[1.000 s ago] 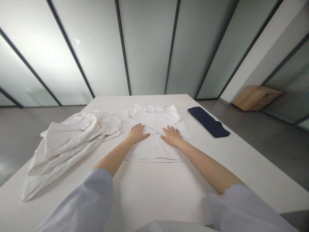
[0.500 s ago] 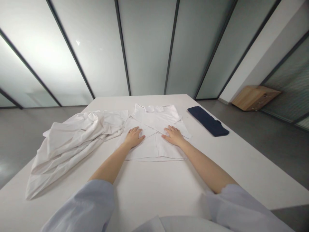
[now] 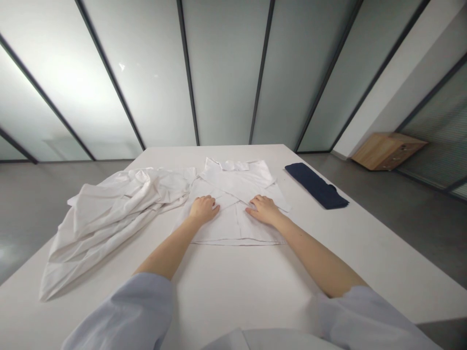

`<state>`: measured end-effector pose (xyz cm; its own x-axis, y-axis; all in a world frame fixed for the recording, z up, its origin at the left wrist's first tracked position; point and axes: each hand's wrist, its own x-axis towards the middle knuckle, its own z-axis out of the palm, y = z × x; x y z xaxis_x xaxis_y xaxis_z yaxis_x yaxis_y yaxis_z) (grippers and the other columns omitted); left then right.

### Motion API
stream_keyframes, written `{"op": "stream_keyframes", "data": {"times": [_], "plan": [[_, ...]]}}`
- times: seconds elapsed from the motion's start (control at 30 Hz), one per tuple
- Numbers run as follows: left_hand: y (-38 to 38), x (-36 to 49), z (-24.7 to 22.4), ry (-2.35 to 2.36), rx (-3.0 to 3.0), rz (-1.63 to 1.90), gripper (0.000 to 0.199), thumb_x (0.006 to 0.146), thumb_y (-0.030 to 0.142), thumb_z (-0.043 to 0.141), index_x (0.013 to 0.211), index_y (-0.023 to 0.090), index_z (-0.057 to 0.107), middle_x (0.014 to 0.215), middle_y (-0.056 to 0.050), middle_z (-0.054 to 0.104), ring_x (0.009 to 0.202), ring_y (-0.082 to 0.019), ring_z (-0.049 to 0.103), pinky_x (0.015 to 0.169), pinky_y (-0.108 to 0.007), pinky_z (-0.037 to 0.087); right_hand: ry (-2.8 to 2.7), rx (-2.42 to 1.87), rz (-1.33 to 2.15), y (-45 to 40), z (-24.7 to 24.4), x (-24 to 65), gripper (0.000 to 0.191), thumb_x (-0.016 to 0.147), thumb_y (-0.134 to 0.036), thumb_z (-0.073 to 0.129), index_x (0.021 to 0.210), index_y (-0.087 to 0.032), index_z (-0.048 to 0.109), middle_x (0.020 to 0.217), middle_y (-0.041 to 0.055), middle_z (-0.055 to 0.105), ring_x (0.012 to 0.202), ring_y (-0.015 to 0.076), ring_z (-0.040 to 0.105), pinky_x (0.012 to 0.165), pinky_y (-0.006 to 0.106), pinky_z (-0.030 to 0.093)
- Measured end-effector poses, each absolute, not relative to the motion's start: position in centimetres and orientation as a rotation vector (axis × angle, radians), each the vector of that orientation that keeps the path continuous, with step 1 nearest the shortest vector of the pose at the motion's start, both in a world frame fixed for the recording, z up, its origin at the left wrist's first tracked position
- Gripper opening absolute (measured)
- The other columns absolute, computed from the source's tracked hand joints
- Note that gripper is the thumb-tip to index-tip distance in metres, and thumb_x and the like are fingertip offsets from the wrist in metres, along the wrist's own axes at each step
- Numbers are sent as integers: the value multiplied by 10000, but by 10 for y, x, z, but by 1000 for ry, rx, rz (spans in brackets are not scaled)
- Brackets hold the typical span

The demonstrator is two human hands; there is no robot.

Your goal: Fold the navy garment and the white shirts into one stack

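A white shirt [image 3: 237,187] lies face down or back up, I cannot tell which, on the white table [image 3: 233,291]. Its sleeves are folded across the body, the collar is at the far end and the hem at the near end. On the left half of the shirt rests my left hand [image 3: 204,209], palm down with slightly bent fingers apart. My right hand [image 3: 263,209] rests on the right half in a similar pose, thumb pointing inward. Neither hand grips the cloth.
To the left, a crumpled pile of white cloth [image 3: 120,214] touches or nearly touches the shirt. A folded navy cloth [image 3: 316,185] lies near the table's right edge. Beyond stand frosted glass panels [image 3: 222,73] and a wooden cabinet [image 3: 386,150] on the floor.
The fingers of both hands have bent a little more on the shirt. The view has shifted slightly; the shirt and the other cloths keep their places.
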<state>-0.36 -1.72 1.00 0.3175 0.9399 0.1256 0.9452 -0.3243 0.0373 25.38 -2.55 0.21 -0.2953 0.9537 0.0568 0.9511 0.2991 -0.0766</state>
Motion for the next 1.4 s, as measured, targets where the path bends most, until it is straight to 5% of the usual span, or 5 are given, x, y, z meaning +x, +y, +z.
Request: {"op": "stream_keyframes", "data": {"times": [0.3, 0.5, 0.77, 1.0, 1.4], "plan": [[-20, -5, 4, -1831, -2552, -262, 416, 913, 490, 387, 1104, 200, 616, 1211, -112, 624, 1162, -270, 548, 1042, -431, 335, -2412, -1826, 97, -13, -20, 257, 574, 958, -514, 302, 1390, -159, 433, 1498, 153, 351, 1382, 284, 289, 1098, 480, 220], [-17, -8, -10, -1879, -2595, -149, 580, 924, 546, 334, 1388, 203, 393, 1521, -125, 330, 1410, -304, 255, 1104, -514, 234, -2357, -1678, -1, -6, -19, 264, 428, 930, -387, 444, 1266, -144, 550, 1371, 146, 499, 1269, 259, 433, 1057, 414, 303], [-16, -9, -9, -1701, -2652, -313, 577, 869, 496, 501, 1357, 195, 440, 1493, -132, 368, 1366, -290, 334, 1131, -465, 231, -2435, -1346, 69, -16, -12, 258, 173, 865, -279, 547, 891, -164, 673, 971, 86, 649, 945, 206, 576, 872, 318, 436], [-17, -6, -8, -1421, -2849, -447, 305, 871, 248, 484, 1143, 240, 623, 1249, -73, 581, 1165, -219, 521, 1028, -379, 401, -2455, -1128, 158, -21, -12, 254, 184, 861, -208, 517, 954, -187, 674, 1043, 91, 649, 1010, 210, 569, 910, 349, 430], [-28, 3, -3, -1254, -2976, -491, 287, 862, 352, 520, 1076, 235, 672, 1204, -75, 615, 1136, -224, 538, 1004, -370, 413, -2625, -1062, 251, -40, 4, 242, 284, 680, -228, 654, 958, -173, 677, 969, 79, 619, 920, 220, 564, 863, 334, 432]]}}
